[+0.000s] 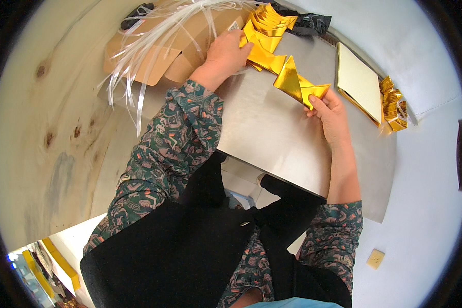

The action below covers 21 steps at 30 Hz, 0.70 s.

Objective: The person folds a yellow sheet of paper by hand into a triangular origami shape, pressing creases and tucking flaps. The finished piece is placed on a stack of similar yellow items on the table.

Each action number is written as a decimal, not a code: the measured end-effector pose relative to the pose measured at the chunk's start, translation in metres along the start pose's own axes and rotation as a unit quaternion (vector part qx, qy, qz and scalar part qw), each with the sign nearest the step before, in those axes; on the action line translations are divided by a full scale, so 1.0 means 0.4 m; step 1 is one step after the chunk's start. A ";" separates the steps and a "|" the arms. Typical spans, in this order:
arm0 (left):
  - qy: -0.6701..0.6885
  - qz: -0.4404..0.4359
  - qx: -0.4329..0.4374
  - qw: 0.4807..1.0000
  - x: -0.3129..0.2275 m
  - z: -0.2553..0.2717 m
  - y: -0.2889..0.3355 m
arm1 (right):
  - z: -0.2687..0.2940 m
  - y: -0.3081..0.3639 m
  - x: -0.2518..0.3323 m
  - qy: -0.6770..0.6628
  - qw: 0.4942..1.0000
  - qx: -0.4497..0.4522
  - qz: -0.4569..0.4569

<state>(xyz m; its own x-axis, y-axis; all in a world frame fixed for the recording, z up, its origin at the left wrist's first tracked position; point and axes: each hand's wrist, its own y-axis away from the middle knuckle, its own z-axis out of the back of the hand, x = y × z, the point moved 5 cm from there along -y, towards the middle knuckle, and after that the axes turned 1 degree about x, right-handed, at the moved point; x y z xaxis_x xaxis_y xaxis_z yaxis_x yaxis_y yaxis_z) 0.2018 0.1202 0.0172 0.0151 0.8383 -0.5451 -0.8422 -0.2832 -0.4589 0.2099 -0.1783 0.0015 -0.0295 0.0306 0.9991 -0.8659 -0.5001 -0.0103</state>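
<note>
- Far left: a broad, pale wooden surface with dark knots (51, 108).
- Next: an open brown cardboard box (192, 54); long, translucent white plastic ribbons (138, 56) drape over it and hang past its near edge.
- Left hand (225, 55): in front of the box, fingers bent at the left edge of the gold pieces. From where I stand, I cannot tell whether it grips or only touches them.
- Far side, centre: a fanned stack of shiny gold folded-foil pieces (272, 21), with crumpled black plastic (315, 23) just behind.
- Between the hands: a shiny gold folded-foil strip (288, 81) with pointed flaps, extending from the stack toward the right, above a smooth silver-grey table (272, 120).
- Right hand (329, 112): closed, thumb and fingers pinching the strip's right end.
- Right side of the table: a flat stack of cream rectangular sheets (360, 82) with a gold lower edge; just beside it, a bundle of pleated gold foil (394, 107).
- Nearer, at right: a cream rectangular wall outlet (376, 258) on the white wall (421, 205).
</note>
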 end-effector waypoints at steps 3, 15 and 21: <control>-0.072 0.012 0.058 0.996 -0.008 -0.027 0.014 | -0.002 -0.005 0.000 0.017 1.000 -0.007 0.000; 0.334 0.138 0.247 0.899 -0.051 -0.061 0.033 | 0.010 -0.006 0.002 0.017 1.000 -0.025 0.006; 0.415 0.136 0.318 0.842 -0.091 -0.071 0.060 | 0.019 -0.013 -0.006 0.009 1.000 -0.023 -0.004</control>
<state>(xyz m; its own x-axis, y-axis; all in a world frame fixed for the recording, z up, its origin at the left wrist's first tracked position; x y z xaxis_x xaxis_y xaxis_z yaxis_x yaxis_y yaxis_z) 0.1965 0.0698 0.0060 -0.0749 0.0946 -0.9927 -0.9896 0.1157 0.0856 0.2183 -0.1823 -0.0004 -0.0308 0.0497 0.9983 -0.8878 -0.4602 -0.0045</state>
